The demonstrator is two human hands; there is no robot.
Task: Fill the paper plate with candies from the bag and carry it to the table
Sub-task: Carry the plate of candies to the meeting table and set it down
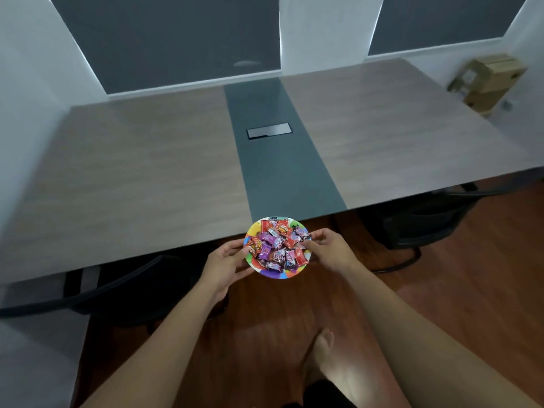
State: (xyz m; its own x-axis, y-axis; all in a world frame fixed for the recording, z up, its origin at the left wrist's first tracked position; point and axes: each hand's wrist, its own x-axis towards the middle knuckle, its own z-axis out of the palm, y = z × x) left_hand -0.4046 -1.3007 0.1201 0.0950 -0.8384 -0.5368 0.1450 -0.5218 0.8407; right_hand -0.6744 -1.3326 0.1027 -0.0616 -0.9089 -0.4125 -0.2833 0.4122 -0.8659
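Left hand [226,262] grips plate rim at 9 o'clock | plate [290,274] heaped with wrapped candies [278,245], held in the air over wood floor [441,290], far rim at near edge of table [147,172] | right hand [331,249] grips rim at 3 o'clock

This is an office meeting room. A large wood-grain bench [141,160] fills most of the space, split down its middle by a dark grey strip [282,160] with a closed cable hatch [269,130] set into it, the sort used for power and data sockets. Black office chairs [418,222] are pushed in under its near edge. Behind it, white walls carry wide windows covered by dark roller blinds [176,39]. The floor [471,275] is polished reddish wood, and a cardboard box [490,83] sits in the far right corner.
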